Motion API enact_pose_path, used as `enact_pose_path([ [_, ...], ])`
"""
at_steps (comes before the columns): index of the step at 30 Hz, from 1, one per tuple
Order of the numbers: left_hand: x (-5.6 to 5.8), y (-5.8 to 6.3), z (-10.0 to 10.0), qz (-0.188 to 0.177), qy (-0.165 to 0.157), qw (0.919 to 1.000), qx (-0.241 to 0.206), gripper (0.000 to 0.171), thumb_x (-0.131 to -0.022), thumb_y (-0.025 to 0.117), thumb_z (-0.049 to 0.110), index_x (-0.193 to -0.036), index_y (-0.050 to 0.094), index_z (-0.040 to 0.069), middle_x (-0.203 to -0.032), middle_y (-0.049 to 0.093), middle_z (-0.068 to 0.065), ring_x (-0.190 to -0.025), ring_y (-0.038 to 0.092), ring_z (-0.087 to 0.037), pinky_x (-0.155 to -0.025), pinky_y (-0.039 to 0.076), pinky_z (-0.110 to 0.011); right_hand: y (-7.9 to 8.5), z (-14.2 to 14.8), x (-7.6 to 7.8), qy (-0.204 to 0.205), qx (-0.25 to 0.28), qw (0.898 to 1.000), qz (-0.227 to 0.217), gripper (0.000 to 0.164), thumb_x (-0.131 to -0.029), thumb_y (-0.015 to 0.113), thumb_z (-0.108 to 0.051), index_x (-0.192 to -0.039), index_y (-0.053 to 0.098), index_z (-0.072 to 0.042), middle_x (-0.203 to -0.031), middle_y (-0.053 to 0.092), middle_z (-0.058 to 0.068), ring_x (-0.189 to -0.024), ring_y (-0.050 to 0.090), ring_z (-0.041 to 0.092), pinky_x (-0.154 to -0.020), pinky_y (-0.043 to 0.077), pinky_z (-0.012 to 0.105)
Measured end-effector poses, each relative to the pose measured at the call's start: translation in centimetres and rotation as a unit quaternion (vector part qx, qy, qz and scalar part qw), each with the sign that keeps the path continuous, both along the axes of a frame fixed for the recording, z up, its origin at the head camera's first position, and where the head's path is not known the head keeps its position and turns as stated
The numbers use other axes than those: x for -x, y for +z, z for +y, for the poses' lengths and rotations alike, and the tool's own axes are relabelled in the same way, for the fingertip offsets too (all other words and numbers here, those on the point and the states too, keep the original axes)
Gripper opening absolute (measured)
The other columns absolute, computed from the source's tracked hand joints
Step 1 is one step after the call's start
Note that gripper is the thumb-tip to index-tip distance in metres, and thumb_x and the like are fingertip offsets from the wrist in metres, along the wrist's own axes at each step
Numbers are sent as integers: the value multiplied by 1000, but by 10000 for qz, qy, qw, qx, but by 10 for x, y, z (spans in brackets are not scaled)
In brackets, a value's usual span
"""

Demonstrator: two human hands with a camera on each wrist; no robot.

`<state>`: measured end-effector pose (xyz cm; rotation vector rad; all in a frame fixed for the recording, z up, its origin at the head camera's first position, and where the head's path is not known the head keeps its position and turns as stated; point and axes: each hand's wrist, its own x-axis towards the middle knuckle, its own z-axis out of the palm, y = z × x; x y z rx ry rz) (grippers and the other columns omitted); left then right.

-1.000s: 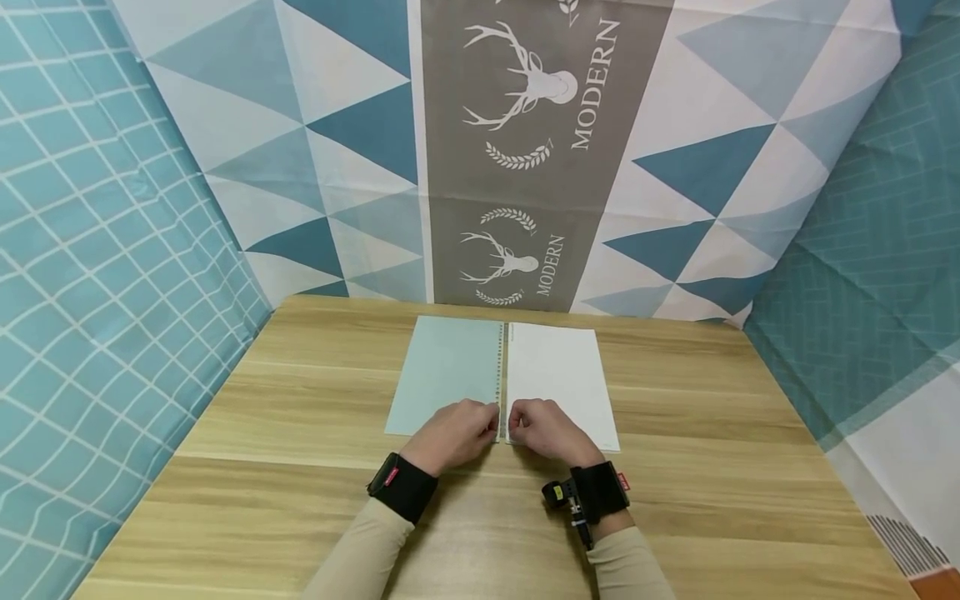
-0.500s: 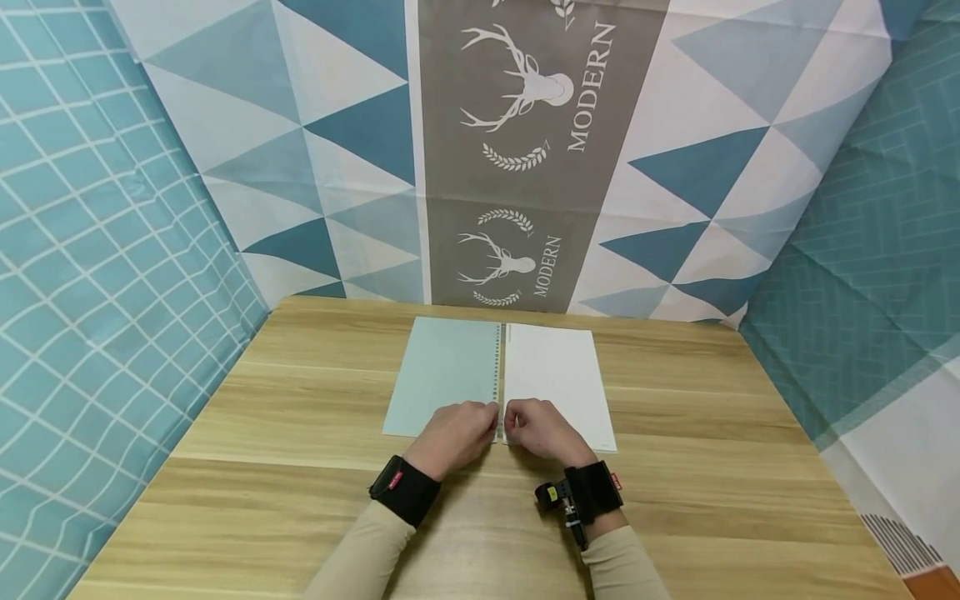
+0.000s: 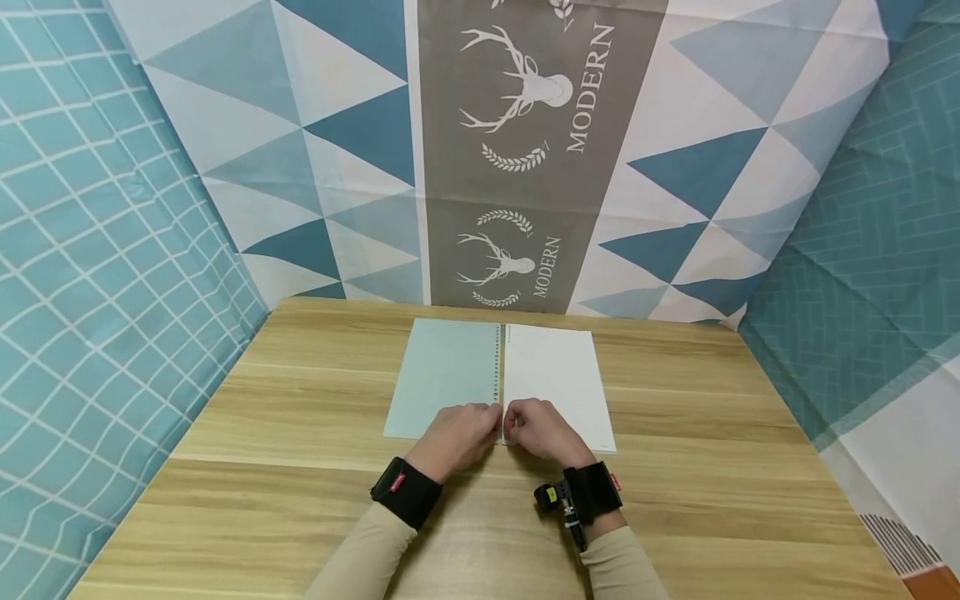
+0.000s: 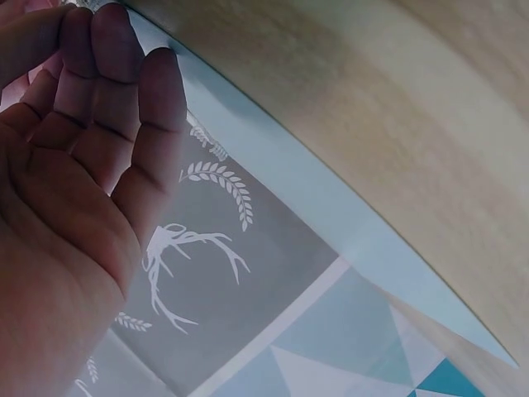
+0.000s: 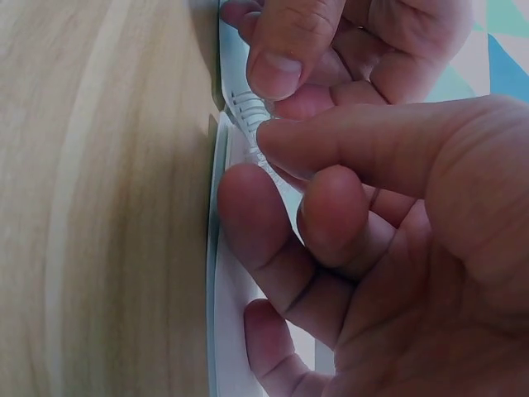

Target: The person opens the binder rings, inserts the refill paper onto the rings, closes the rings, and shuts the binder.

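A ring-bound notebook lies open on the table, with a pale green cover (image 3: 442,362) on the left and white pages (image 3: 558,367) on the right. Clear binder rings (image 5: 248,107) run down its spine. At the near end of the spine my left hand (image 3: 459,432) pinches the rings between thumb and bent fingers. Facing it, my right hand (image 3: 542,428) has thumb and forefinger curled in at the same rings, its other fingers bent over the page edge. The fingertips of both hands nearly meet and hide part of the rings.
The wooden table (image 3: 300,500) extends around the notebook. Behind it hangs a patterned cloth (image 3: 510,167) with deer heads and triangles. Blue checked cloth (image 3: 112,250) covers the left side, and teal cloth (image 3: 862,250) the right. Black bands (image 3: 408,493) wrap both wrists.
My left hand has edged right along the spine, closer to the right hand. My right hand stays nearly in place, and the notebook lies open as before.
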<state>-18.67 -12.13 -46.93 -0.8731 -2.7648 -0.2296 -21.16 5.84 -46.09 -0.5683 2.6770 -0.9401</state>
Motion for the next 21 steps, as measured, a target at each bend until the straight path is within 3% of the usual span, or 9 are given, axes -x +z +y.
enact_pose_path([
  [5,0,-1,0,7,-72,10000,45,15,-99,63,19,-88,56,14,-68,59,3,-53,46,-8,-45,38,-26,1,2,0,-37,20,10000,-5,14,-87,68,-3,-78,66,-13,-63,53,-5,-58,47,11,-55,38,23],
  [21,0,1,3,-207,225,9995,18,16,-100,60,15,-84,60,13,-71,65,0,-56,55,-10,-44,40,-29,0,2,0,-68,-16,10000,-34,14,-82,69,1,-75,68,-11,-62,58,-4,-54,49,10,-51,41,24],
])
